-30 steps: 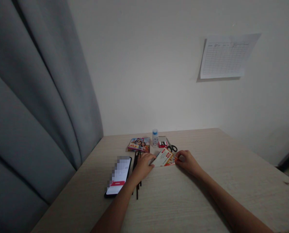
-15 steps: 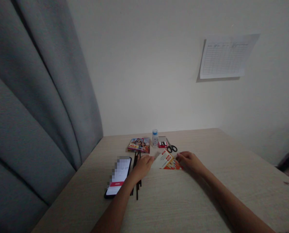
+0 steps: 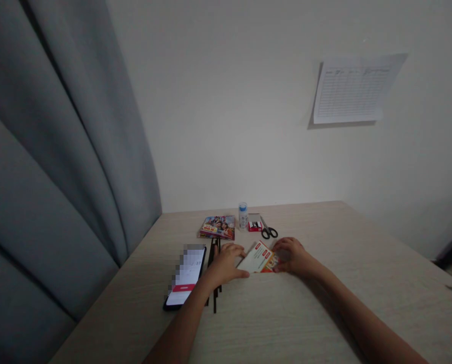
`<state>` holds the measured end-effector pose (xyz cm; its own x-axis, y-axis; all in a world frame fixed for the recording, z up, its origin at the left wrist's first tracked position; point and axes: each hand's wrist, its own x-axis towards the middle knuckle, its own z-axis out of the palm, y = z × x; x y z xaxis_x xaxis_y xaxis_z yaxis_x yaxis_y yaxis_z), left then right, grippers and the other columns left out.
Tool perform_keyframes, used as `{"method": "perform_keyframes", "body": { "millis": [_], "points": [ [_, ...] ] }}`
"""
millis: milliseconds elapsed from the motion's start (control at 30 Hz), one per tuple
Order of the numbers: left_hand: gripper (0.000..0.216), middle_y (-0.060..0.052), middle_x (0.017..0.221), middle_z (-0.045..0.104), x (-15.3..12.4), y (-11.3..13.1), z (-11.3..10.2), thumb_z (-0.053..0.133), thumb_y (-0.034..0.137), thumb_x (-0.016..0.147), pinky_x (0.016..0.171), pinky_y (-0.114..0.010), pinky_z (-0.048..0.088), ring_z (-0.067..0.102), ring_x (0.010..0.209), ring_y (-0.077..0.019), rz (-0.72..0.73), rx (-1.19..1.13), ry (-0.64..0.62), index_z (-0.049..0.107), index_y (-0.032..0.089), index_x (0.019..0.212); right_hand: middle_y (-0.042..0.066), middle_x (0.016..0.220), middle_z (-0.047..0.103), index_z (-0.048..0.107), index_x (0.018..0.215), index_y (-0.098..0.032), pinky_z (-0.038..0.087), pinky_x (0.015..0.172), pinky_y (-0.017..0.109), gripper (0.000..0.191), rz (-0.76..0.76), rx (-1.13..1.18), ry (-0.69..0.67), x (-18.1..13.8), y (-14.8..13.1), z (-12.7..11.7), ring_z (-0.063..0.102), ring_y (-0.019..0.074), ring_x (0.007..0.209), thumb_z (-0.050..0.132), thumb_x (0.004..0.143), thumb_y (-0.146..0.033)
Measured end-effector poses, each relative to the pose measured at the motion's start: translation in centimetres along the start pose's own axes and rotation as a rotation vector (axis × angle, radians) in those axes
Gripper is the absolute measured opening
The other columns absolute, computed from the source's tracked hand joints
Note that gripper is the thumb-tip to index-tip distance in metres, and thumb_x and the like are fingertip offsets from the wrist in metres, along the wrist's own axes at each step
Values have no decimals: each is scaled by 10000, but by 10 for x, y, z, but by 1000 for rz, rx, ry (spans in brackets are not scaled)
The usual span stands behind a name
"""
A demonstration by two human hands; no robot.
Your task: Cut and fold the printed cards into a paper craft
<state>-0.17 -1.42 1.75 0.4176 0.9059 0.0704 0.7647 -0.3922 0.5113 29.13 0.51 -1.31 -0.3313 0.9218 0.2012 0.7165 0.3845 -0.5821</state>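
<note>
A folded piece of printed paper (image 3: pixel 257 259), white with red labels and an orange pattern, lies low over the table between my two hands. My left hand (image 3: pixel 226 264) has its left corner between the thumb and the curved fingers, with the thumb along the near edge. At the paper's right end, my right hand (image 3: pixel 293 257) grips the orange corner with bent fingers and thumb. Just beyond the paper are black-handled scissors (image 3: pixel 269 232). Several thin dark strips (image 3: pixel 215 299) lie partly hidden under my left hand and wrist.
A phone (image 3: pixel 186 273) rests left of my left forearm. Toward the wall stand a stack of colourful printed sheets (image 3: pixel 218 226), a small clear bottle with a blue top (image 3: pixel 243 216) and a red-and-white small box (image 3: pixel 255 225). A grey curtain (image 3: pixel 78 151) borders the table's left side.
The folded paper has shifted slightly nearer to me and shows less of its orange part. My left hand has spread its thumb from its fingers around the paper's left corner.
</note>
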Motion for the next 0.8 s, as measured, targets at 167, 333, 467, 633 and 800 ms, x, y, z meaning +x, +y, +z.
{"method": "perform_keyframes", "body": {
  "millis": [167, 333, 467, 633, 800],
  "points": [
    [300, -48, 1281, 646, 5, 3, 1, 846, 273, 646, 1128, -470, 268, 476, 1290, -284, -36, -25, 57, 722, 243, 918, 87, 1148, 678, 745, 1047, -256, 384, 1033, 441, 511, 5, -26, 12, 1, -8, -4, 539, 312, 1175, 831, 587, -463],
    [256, -38, 1210, 685, 9, 4, 3, 746, 157, 701, 1117, -462, 301, 518, 1247, -275, -18, -17, 123, 726, 252, 938, 85, 1085, 689, 706, 993, -217, 401, 996, 409, 351, 16, -37, 83, 2, -13, -3, 564, 292, 1112, 752, 676, -360],
    [310, -44, 1212, 687, 9, 2, 4, 690, 126, 721, 1118, -447, 312, 520, 1262, -279, -13, -12, 143, 730, 264, 995, 72, 1062, 698, 664, 1023, -220, 376, 1029, 430, 297, 9, -8, 102, 3, -13, -1, 591, 265, 1056, 675, 739, -310],
    [224, -41, 1189, 711, 8, -2, 5, 682, 132, 732, 1110, -451, 319, 521, 1261, -277, 20, -25, 144, 751, 237, 918, 55, 1040, 716, 669, 986, -230, 214, 1142, 543, 242, 16, 7, 76, 2, -12, -3, 612, 267, 1078, 660, 754, -298],
    [197, -44, 1169, 724, 10, -5, 8, 592, 309, 878, 1104, -437, 339, 538, 1230, -260, 11, -58, 187, 778, 244, 893, 88, 1138, 719, 757, 930, -238, 184, 1151, 578, 292, 49, 68, 34, 2, -10, -12, 586, 318, 1171, 625, 825, -475]
  ]
}}
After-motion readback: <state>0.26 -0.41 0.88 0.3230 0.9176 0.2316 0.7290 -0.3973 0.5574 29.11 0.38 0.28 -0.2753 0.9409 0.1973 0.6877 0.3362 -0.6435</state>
